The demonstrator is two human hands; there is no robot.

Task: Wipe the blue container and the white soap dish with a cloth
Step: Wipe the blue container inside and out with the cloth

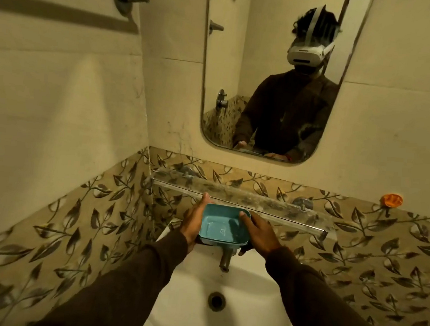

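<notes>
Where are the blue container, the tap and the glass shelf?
blue container (221, 228): head view, inside floor.
tap (225, 260): head view, spout.
glass shelf (231, 194): head view, top surface.

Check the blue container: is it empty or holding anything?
Empty: the blue container sits open side up between both hands, its bare bottom showing.

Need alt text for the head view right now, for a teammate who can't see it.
Both hands hold a blue container over the back of a white sink, the left hand along its left side and the right hand with fingers over its right rim. A glass shelf and mirror are behind; no cloth shows.
</notes>
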